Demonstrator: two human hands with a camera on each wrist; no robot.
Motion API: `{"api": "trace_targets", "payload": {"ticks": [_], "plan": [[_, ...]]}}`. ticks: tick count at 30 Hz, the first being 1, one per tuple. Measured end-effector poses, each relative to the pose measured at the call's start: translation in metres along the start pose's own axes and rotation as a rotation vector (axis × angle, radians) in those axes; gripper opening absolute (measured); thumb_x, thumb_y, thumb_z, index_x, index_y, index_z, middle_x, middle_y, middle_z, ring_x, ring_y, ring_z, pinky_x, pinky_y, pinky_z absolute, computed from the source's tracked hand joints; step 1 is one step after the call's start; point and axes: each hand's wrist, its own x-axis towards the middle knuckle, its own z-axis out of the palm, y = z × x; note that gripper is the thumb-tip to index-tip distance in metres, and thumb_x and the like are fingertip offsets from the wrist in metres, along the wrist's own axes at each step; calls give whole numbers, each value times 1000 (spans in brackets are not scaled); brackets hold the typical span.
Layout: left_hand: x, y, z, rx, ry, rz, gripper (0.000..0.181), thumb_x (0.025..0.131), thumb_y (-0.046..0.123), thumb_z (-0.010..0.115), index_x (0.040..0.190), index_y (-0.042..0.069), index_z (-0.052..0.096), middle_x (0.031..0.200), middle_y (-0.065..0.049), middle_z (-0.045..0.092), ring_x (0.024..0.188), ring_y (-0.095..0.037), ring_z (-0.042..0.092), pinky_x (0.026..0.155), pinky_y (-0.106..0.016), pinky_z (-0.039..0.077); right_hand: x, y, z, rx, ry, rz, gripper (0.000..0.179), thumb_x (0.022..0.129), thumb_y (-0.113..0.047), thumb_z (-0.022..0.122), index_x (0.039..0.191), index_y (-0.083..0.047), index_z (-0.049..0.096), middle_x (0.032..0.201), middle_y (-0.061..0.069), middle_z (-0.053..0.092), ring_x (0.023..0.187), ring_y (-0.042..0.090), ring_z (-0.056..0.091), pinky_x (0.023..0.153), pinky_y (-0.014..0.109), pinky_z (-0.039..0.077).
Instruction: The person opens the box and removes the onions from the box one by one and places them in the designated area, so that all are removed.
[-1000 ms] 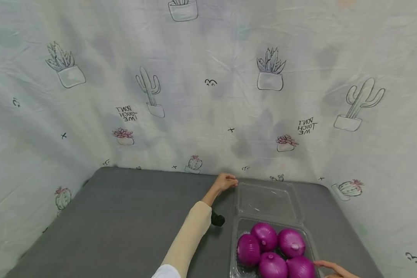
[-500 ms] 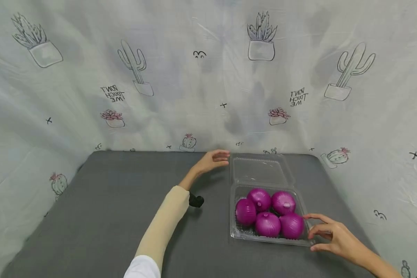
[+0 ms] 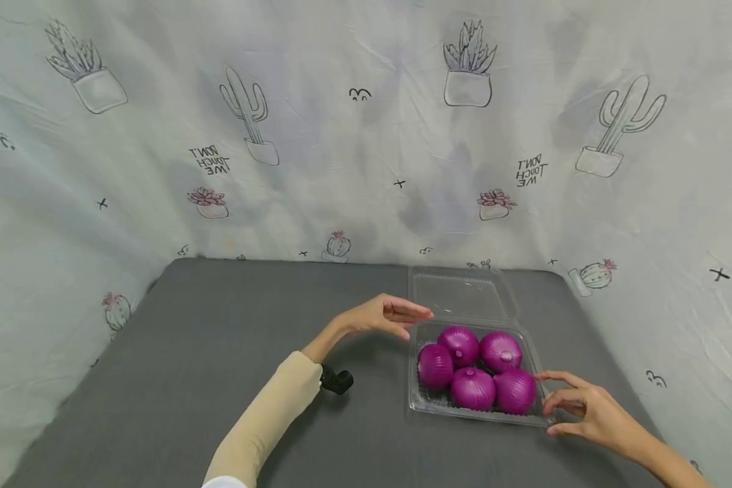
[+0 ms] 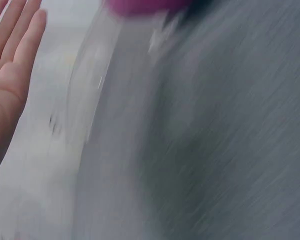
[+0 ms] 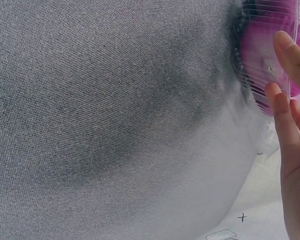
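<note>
Several purple-red onions [image 3: 473, 389] sit in the base of a clear plastic clamshell box [image 3: 463, 415]. Its lid [image 3: 457, 296] is folded back flat on the far side. My left hand [image 3: 381, 316] hovers by the box's left side near the hinge, fingers extended toward it and holding nothing. In the left wrist view that hand [image 4: 12, 70] shows straight fingers; the rest is blurred. At the box's right wall is my right hand [image 3: 594, 413], fingers loosely bent. The right wrist view puts its fingertips [image 5: 273, 92] against or very near the ribbed plastic wall.
A dark grey cloth-covered table [image 3: 250, 305] lies beneath everything. Behind it and at both sides hangs a pale curtain [image 3: 366, 135] printed with cacti. A black device [image 3: 337, 381] is worn at my left wrist.
My left hand has left the lid's far left corner and come nearer, toward the hinge. More of my right hand shows beside the box. The head view has tilted down.
</note>
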Motion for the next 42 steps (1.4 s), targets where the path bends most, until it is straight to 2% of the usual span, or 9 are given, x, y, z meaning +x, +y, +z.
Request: {"api": "trace_targets", "payload": {"ticks": [5, 10, 13, 17, 25, 28, 33, 39, 42], "plan": [[7, -5, 39, -34, -53, -31, 55, 83, -19, 61, 134, -17, 42, 139, -30, 43, 131, -32, 43, 108, -48, 33, -10, 0, 3, 34, 4, -15, 39, 57, 2, 86, 86, -16, 68, 131, -13, 49, 90, -3, 59, 74, 10, 49], [17, -8, 60, 72, 59, -94, 52, 80, -19, 65, 129, -12, 52, 134, -23, 53, 125, -16, 51, 104, -30, 40, -8, 3, 3, -12, -7, -66, 41, 58, 0, 87, 88, -21, 66, 131, -11, 48, 95, -5, 56, 77, 6, 46], [23, -7, 65, 241, 131, -148, 50, 78, -10, 73, 125, -7, 58, 128, -15, 60, 119, -8, 55, 100, -22, 41, -4, 5, 3, -7, -20, -87, 41, 60, -1, 86, 89, -22, 66, 131, -10, 48, 94, -3, 56, 78, 5, 45], [31, -10, 69, 550, 136, -196, 50, 74, 7, 82, 120, 2, 64, 119, -5, 66, 114, -2, 56, 95, -15, 42, -4, 6, 5, 50, -27, -82, 40, 62, 2, 85, 90, -19, 66, 133, -10, 47, 93, -1, 57, 79, 6, 45], [35, -13, 82, 1117, -64, -240, 58, 67, 37, 87, 118, 19, 66, 122, 6, 58, 117, -4, 49, 90, -12, 41, -6, 9, 5, 139, -41, -32, 35, 66, 5, 81, 90, -14, 65, 133, -12, 47, 91, 2, 60, 80, 9, 47], [39, -13, 90, 1239, -141, -233, 60, 66, 42, 87, 117, 20, 63, 120, 5, 56, 112, -5, 51, 85, -13, 44, -7, 9, 2, 151, -42, -28, 35, 67, 6, 81, 90, -14, 66, 134, -13, 46, 91, 2, 59, 80, 8, 47], [40, -4, 90, 1105, -99, -198, 45, 74, 32, 84, 110, 18, 62, 112, 6, 60, 96, 2, 54, 74, -8, 44, -5, 9, 0, 114, -57, -55, 35, 66, 4, 82, 90, -15, 65, 134, -12, 45, 96, 1, 59, 79, 9, 47], [31, 13, 87, 658, 189, -123, 36, 81, 19, 75, 108, 14, 51, 115, 1, 60, 85, 2, 59, 66, -16, 53, -2, 8, 0, 123, -71, -60, 33, 66, 2, 83, 89, -14, 65, 133, -11, 45, 96, 3, 59, 80, 9, 47], [26, 15, 88, 490, 273, -91, 40, 81, 13, 73, 115, 9, 52, 116, -2, 58, 90, -2, 60, 72, -21, 54, -4, 7, 1, 110, -61, -71, 35, 65, 3, 83, 89, -14, 64, 133, -11, 45, 95, 3, 59, 80, 8, 47]]}}
